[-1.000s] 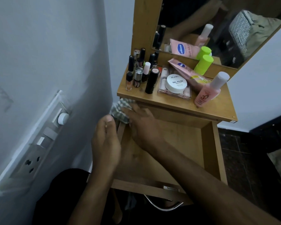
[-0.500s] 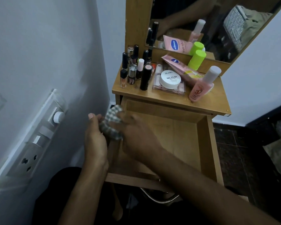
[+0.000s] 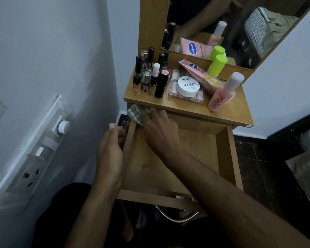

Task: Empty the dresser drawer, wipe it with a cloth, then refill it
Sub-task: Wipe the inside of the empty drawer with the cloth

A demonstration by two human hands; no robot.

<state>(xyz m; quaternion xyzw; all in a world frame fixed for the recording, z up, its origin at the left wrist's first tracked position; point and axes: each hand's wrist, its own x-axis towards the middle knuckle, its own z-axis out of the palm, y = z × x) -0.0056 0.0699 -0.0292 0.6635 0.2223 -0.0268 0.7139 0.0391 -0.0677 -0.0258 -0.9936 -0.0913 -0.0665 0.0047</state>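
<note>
Nearest us, at six o'clock, we see the metal handle (image 3: 175, 216) on the front panel of the pulled-out drawer (image 3: 177, 163), whose bare wooden floor holds nothing. Our left hand (image 3: 110, 149) lies just outside the drawer's left wall, at about nine o'clock from the drawer's middle; its fingers curl forward beside the wall, and we cannot tell whether they grip anything. Our right arm crosses the drawer from five o'clock toward eleven, and the right hand (image 3: 159, 129) sits at the far left corner, fingers bent over the checked cloth (image 3: 135, 114) and pressing it against the top of the left wall, under the edge of the dresser top (image 3: 236, 111).

Farther off, at twelve o'clock, the top carries the emptied items. Upright nail polish bottles (image 3: 147, 77) and a black tube (image 3: 161, 83) cluster on the left. In the middle a white jar (image 3: 188, 86) rests on a clear case (image 3: 185, 97). To the right a pink tube (image 3: 200, 74) lies flat, a pink bottle (image 3: 224, 93) leans, and a green bottle (image 3: 217, 66) stands behind. Beyond them the mirror (image 3: 240, 29) rises. At nine o'clock a switch panel (image 3: 38, 153) sits on the wall.
</note>
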